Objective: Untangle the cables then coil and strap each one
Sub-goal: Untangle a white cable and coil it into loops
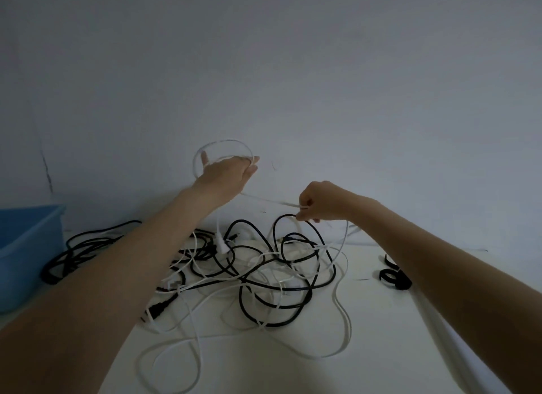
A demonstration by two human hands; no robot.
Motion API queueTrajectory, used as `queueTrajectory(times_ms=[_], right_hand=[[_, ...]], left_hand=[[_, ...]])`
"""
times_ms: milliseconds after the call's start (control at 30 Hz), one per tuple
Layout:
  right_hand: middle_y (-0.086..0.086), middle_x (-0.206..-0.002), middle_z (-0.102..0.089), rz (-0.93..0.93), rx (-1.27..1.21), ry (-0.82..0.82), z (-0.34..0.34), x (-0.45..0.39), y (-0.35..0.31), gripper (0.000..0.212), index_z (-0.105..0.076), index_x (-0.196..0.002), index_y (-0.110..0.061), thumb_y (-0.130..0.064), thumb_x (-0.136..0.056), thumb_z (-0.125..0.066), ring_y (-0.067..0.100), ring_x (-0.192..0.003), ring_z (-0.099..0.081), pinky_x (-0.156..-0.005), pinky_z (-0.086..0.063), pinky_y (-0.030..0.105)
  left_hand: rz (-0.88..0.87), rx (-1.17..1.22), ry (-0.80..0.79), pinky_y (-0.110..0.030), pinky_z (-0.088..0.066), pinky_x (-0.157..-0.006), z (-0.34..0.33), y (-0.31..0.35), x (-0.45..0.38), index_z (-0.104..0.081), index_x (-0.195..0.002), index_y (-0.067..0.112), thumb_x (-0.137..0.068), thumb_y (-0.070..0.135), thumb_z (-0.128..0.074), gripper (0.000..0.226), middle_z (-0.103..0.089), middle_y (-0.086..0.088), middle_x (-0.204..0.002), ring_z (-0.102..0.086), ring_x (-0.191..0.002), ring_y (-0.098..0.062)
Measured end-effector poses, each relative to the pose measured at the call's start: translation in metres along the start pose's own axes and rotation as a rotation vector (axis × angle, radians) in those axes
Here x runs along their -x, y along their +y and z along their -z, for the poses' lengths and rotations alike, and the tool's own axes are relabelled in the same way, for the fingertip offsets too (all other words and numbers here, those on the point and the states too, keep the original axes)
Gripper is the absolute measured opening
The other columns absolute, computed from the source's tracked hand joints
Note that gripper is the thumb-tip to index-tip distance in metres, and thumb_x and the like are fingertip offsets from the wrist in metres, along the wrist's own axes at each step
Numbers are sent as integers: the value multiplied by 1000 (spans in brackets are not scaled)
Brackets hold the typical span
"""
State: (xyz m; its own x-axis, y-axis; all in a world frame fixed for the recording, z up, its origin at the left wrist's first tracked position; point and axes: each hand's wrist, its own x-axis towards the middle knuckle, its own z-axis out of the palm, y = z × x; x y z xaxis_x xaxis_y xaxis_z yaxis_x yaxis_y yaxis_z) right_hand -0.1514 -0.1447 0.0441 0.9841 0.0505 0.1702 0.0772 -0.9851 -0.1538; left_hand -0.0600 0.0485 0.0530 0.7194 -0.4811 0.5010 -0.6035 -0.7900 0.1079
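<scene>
Left hand (227, 170) raised above the white tabletop (381, 335), a coil of thin white cable (223, 147) looped around it. From that coil a white strand runs taut to the right hand (318, 201), whose curled fingers (305, 214) pinch it. Below lies a tangle of black and white cables (264, 276). A coiled black cable (85, 247) lies just beside a blue plastic bin (26, 247) at left. Black looped straps (393, 273) lie at right, partly hidden by the right forearm.
</scene>
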Motion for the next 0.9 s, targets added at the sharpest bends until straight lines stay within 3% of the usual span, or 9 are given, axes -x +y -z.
queueTrajectory(times_ms=[233, 267, 333, 433, 600, 667, 767, 833, 900], right_hand=[[5, -73, -65, -38, -257, 263, 7, -5, 24, 25, -53, -71, -15, -21, -96, -53, 10, -61, -62, -66, -47, 22], [6, -74, -65, -26, -343, 320, 7, -10, 18, 25, -53, -72, -14, -20, -96, -52, 6, -55, -62, -64, -48, 18], [4, -68, -62, -39, -524, 463, 11, -17, 6, 24, -53, -74, -12, -16, -97, -49, 0, -44, -58, -50, -43, 8], [1, -60, -56, -113, -682, 716, 25, -21, 4, 20, -55, -81, -9, -15, -98, -45, 1, -36, -52, -45, -40, 13], [6, -70, -57, -257, -721, 972, 54, -26, 27, 21, -54, -81, -12, -21, -96, -44, 25, -64, -55, -68, -51, 43], [5, -69, -58, -297, -650, 883, 57, -24, 37, 21, -58, -84, -12, -21, -96, -43, 24, -63, -55, -61, -50, 38], [2, -55, -59, -383, -478, 371, 44, -15, 36, 19, -66, -98, -5, -14, -95, -49, 13, -45, -52, -43, -44, 18], [10, -74, -64, -336, -401, 122, 32, -11, 29, 20, -63, -110, -4, -6, -92, -55, 16, -63, -56, -52, -42, 15], [19, -103, -61, -193, -552, 67, 24, -12, 22, 29, -57, -116, -7, 4, -90, -53, 22, -89, -55, -76, -45, 24]], left_hand=[[228, -265, -68, -56, -7, -113, 7, -54, 12, -39, -142, 30, -103, 41, -16, 47, -51, -11, -138, -51, -123, -29], [221, -175, -110, -49, -23, -110, 5, -51, 12, -44, -137, 25, -103, 40, -17, 46, -60, -14, -127, -60, -109, -28], [201, 93, -267, -28, -47, -77, -2, -38, 12, -52, -119, 14, -103, 34, -21, 40, -70, -14, -86, -65, -66, -20], [219, 449, -360, -22, -37, -48, -9, -23, 14, -59, -105, 7, -103, 34, -26, 43, -45, -2, -53, -41, -42, -10], [239, 1067, -559, -13, -19, -33, -12, 1, 29, -64, -107, 13, -102, 43, -27, 48, -36, 6, -52, -21, -35, -3], [199, 1280, -690, -11, -19, -30, -9, 12, 32, -61, -118, 18, -99, 46, -29, 47, -47, 3, -58, -27, -33, 0], [114, 1559, -810, -9, -19, -28, 0, 26, 31, -57, -123, 18, -87, 54, -33, 55, -53, 1, -63, -33, -31, 1], [88, 1651, -836, -9, -17, -28, 6, 33, 28, -59, -120, 17, -84, 59, -31, 62, -49, 3, -59, -30, -29, 3], [83, 1678, -851, -9, -16, -27, 12, 39, 26, -60, -118, 16, -81, 64, -30, 68, -46, 4, -57, -29, -27, 3]])
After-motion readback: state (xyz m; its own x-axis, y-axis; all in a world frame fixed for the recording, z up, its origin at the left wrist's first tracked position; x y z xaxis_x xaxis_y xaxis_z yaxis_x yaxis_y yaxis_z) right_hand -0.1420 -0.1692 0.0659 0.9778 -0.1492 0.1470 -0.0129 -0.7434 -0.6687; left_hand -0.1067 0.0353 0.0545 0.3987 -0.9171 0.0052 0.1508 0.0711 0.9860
